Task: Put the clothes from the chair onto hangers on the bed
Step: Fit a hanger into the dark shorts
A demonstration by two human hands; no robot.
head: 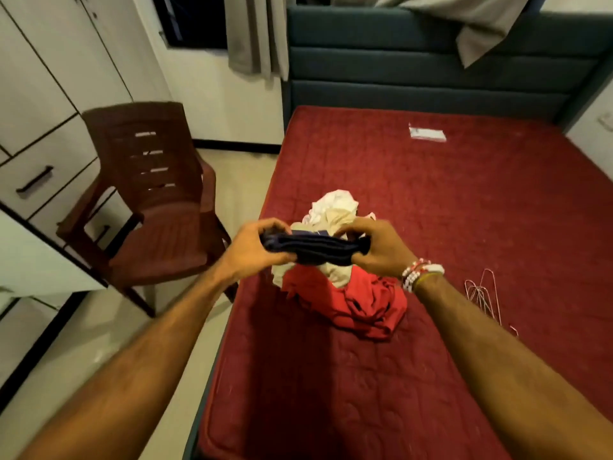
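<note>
A folded dark navy garment point(315, 249) is held in the air above the bed's left side. My left hand point(255, 252) grips its left end and my right hand point(378, 249) grips its right end. Under it a pile lies on the red mattress point(464, 210): a red garment point(361, 307) in front and a white garment point(335, 209) behind. A bunch of thin wire hangers point(482, 293) lies on the mattress to the right of the pile. The brown plastic chair point(156, 207) stands left of the bed with nothing on its seat.
White cupboards with drawers point(36, 154) line the left wall behind the chair. A dark teal headboard point(431, 61) stands at the far end, with grey cloth point(481, 24) hanging over it. A small white packet point(427, 132) lies near the headboard.
</note>
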